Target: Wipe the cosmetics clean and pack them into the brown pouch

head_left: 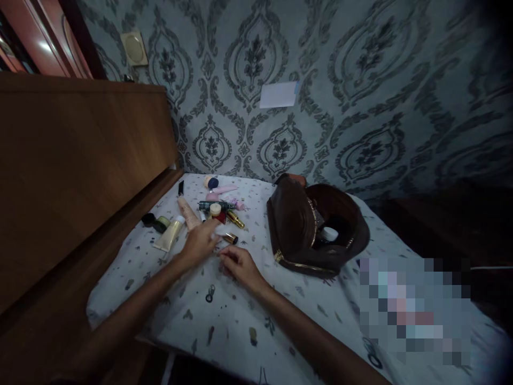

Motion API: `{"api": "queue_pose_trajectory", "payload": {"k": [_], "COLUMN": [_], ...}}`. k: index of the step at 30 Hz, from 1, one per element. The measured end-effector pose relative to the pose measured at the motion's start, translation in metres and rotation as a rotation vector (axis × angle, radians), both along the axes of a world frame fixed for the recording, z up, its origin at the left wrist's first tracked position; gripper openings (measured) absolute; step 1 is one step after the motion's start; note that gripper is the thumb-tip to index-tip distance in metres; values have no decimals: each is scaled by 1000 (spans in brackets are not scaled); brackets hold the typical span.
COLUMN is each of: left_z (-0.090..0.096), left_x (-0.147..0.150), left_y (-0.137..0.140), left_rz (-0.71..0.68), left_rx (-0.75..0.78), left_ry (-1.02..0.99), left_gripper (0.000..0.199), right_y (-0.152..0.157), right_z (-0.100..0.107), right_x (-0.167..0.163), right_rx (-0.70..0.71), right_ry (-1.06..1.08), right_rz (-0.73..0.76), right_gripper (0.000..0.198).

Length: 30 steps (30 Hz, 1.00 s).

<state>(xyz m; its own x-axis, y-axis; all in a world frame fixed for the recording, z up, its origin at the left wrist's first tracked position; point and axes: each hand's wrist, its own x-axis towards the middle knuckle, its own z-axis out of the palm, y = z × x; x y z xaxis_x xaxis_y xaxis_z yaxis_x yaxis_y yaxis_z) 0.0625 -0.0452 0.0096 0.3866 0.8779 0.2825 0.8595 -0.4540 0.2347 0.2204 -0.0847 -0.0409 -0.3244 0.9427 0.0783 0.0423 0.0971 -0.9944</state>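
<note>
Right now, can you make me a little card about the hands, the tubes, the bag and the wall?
Left hand: among small tubes; grip unclear
Right hand: close beside it, fingers curled; hold unclear
Tubes: pale yellow tube, dark green tube, gold tube
Bag: brown, open; round white thing inside
Wall: patterned, with white sheet

No legible text, labels, brands or numbers.
</note>
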Motion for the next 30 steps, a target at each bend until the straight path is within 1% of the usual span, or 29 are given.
{"api": "queue_pose_trajectory", "payload": {"k": [1,3,6,10,16,21,26,30], "left_z": [2,7,13,9,2,9,21,26], "left_x": [-11,-28,-34,-24,-12,-13,-31,-52], "left_y": [16,45,77,100,109,109,107,101], "left_rz": [169,299,390,415,424,465,522,496], "left_rx": [-89,-130,-167,-182,-230,-275,-350,-405], "left_ry": [85,142,207,273,317,278,159,12], "left_gripper": [33,31,28,36,36,37,35,28], "right_y": [1,1,-3,-5,-4,-4,-4,-4], "right_z": [-2,-6,-12,-17,-21,-19,-18,-18], "right_x": [-3,-6,-3,0,-1,-1,0,1], "right_rx": [-41,-83,-49,3,1,-12,-28,-29], "right_ry": [27,49,37,10,32,45,50,51], "right_rz": [-30,-76,-68,-57,-41,-51,-43,-31], "right_gripper": [23,24,23,20,17,18,20,21]}}
